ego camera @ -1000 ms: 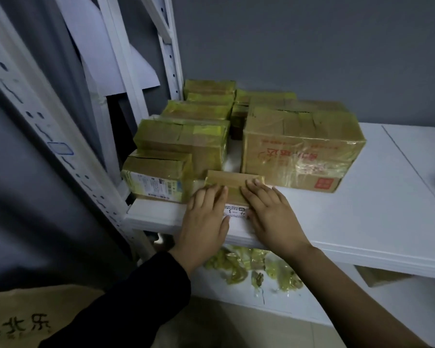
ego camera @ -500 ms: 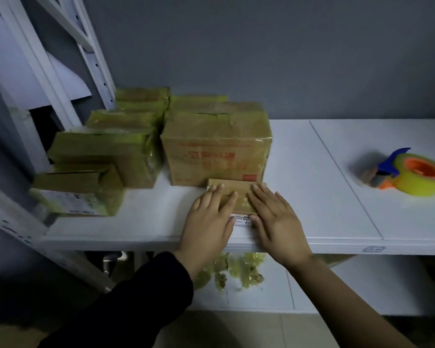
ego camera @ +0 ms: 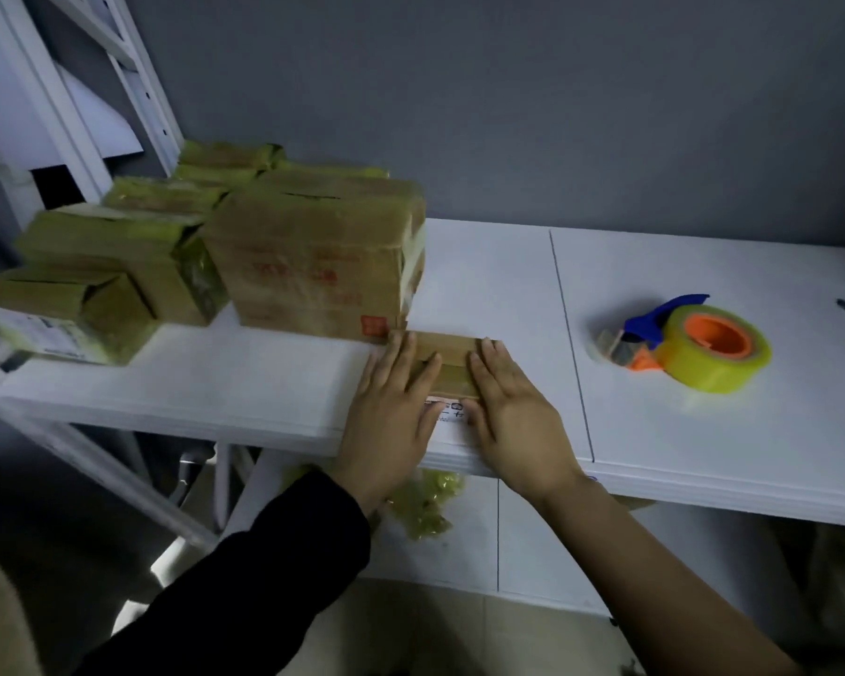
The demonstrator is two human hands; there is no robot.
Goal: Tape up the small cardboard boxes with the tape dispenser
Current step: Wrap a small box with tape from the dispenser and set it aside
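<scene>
Far to the left of the left hand, a white metal rack upright [ego camera: 69, 114] rose at the edge of the white worktop [ego camera: 703, 431]. Beside it sat a cluster of taped boxes [ego camera: 118, 251] wrapped in yellowish tape, and the nearest of them, an open-flapped box [ego camera: 94, 304], showed a loose end flap. Just left of and behind the left hand stood a large box [ego camera: 313, 256] with red print on its front.

The left hand [ego camera: 391, 412], coming out of a black sleeve [ego camera: 264, 578], lay flat with its fingers straight, pressing on the left part of the small flat box [ego camera: 447, 353]. It gripped nothing. That box lay on the worktop near its front edge, its far left corner touching or just beside the large box; which of the 2 I cannot tell. A white label [ego camera: 447, 414] showed between the 2 hands on the box's near side.

The right hand [ego camera: 513, 412], bare-armed, rested flat on the right part of the same box, fingers extended and released, holding nothing.

Below both hands, under the worktop's edge, lay crumpled tape scraps [ego camera: 425, 505]. Well to the right of the right hand, the tape dispenser [ego camera: 693, 344], blue and orange with a yellowish roll, sat on the worktop, apart from both hands.
</scene>
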